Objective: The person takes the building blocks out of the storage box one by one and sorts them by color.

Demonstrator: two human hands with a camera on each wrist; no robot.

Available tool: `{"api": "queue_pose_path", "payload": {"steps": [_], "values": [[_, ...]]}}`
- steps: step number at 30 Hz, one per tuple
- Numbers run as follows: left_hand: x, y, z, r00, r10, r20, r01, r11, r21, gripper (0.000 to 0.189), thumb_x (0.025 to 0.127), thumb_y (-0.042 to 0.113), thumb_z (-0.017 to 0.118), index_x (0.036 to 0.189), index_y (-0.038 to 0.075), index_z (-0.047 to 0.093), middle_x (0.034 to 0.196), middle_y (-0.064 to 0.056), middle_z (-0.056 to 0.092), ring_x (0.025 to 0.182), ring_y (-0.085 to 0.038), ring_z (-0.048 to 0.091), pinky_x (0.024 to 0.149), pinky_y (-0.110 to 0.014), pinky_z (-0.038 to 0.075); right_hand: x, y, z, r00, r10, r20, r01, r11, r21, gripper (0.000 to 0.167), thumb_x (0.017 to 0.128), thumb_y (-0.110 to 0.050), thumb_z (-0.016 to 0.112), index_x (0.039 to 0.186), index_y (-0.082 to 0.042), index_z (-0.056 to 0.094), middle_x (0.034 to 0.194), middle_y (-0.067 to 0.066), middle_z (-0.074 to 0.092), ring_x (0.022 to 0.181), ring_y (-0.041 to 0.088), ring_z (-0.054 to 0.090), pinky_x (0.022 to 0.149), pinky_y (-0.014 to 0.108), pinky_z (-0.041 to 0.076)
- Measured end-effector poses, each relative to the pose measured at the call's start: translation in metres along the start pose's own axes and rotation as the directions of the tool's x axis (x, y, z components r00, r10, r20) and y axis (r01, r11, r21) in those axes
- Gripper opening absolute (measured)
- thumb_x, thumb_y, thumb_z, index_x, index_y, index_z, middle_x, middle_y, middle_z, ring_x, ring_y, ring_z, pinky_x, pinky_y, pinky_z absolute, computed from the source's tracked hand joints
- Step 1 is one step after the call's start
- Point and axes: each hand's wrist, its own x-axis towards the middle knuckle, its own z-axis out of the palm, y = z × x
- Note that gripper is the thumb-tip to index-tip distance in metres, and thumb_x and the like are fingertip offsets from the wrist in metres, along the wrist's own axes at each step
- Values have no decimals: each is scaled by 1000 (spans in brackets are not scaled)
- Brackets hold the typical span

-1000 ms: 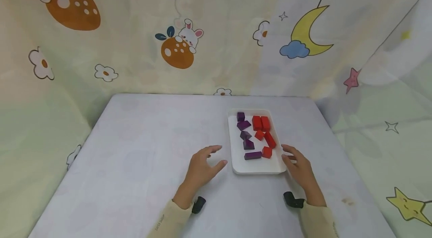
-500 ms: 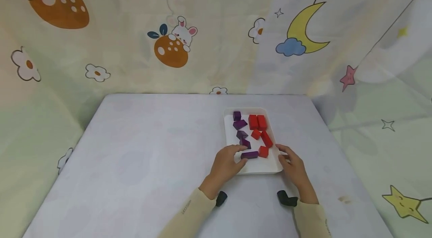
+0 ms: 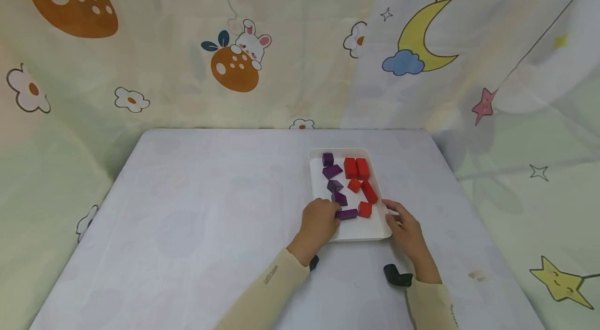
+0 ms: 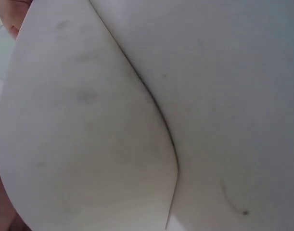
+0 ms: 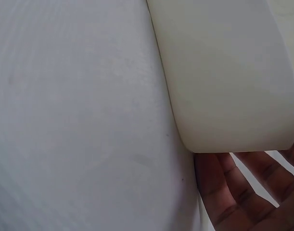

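Note:
A white rectangular tray (image 3: 363, 231) lies on the table, with purple blocks down its left side and red blocks down its right. My left hand (image 3: 319, 220) reaches over the tray's near left side and pinches the left end of a long purple block (image 3: 348, 214). That end is hidden behind the fingers. In the left wrist view the tray wall (image 4: 89, 120) fills much of the picture, and only bits of the hand show past its edge. My right hand (image 3: 407, 231) rests against the tray's right side, thumb and fingers apart; the right wrist view shows fingers (image 5: 214, 197) along the wall.
Several purple blocks, among them a wedge-like one (image 3: 332, 172), lie beyond the long one. A red cube (image 3: 364, 209) sits just right of it, with two upright red blocks (image 3: 350, 168) farther back. A white cloth covers the table (image 3: 211, 205); a printed curtain (image 3: 304, 59) hangs behind.
My left hand has moved right, from beside the tray to over its near left part, and its fingers have closed on the long purple block. The right hand has stayed at the tray's side.

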Motion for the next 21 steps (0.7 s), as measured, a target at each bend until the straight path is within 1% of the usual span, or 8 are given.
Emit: {"api": "queue_pose_path", "payload": {"steps": [3,5,7,9,11,14,17,21], "values": [[1,-2,-2,1000,-8,22,9,999,-41,18,93,12,85,111,11,86,95,-5,80,89,-20,71,77,-27,59,0,1,1,1000,-6,-2,6,1000,2,45,112,-5,48,157,-3,49,158,29,50,132,48,59,114,63,50],[0,-4,-7,999,-20,39,24,995,-99,19,94,14,84,113,11,85,96,-3,79,87,-17,69,77,-26,58,0,2,1,1000,-9,-3,9,1000,6,44,112,-4,48,156,-2,49,157,29,51,132,48,59,114,63,49],[-2,-8,-14,998,-33,48,41,984,-173,20,96,16,84,115,12,84,97,-2,78,87,-15,67,78,-26,58,1,2,1,1000,-11,-2,11,1000,16,44,112,-4,48,156,-2,49,155,30,51,133,48,58,115,63,48],[-3,-15,-22,998,-39,49,50,964,-260,21,97,15,83,117,11,83,100,-1,77,89,-14,68,80,-26,58,1,3,2,1000,-5,3,5,1000,22,44,113,-4,48,156,-3,48,155,31,51,135,49,57,116,63,47],[-3,-23,-32,998,-44,47,57,937,-344,22,98,15,82,120,11,82,104,-2,78,94,-15,70,84,-29,60,0,3,2,1000,3,7,-3,1000,28,44,113,-5,48,157,-3,47,155,31,51,137,49,55,117,64,46],[0,-38,-46,998,-51,30,59,901,-431,23,99,14,81,121,11,81,107,-3,79,99,-18,73,87,-33,61,0,4,3,1000,11,11,-11,999,32,44,113,-5,47,157,-4,46,155,32,51,139,50,54,117,64,46],[5,-54,-59,998,-69,5,64,888,-455,21,100,13,80,121,9,81,108,-5,79,100,-20,75,87,-35,62,0,6,3,1000,-1,5,1,999,33,44,113,-5,47,157,-3,46,154,32,52,139,49,54,115,64,47],[14,-80,-73,995,-92,-31,69,896,-439,20,100,11,79,120,7,80,110,-7,80,103,-23,75,89,-37,63,1,8,5,1000,-20,-5,20,999,26,44,113,-6,47,156,-3,47,153,32,53,138,48,55,113,62,50]]}}
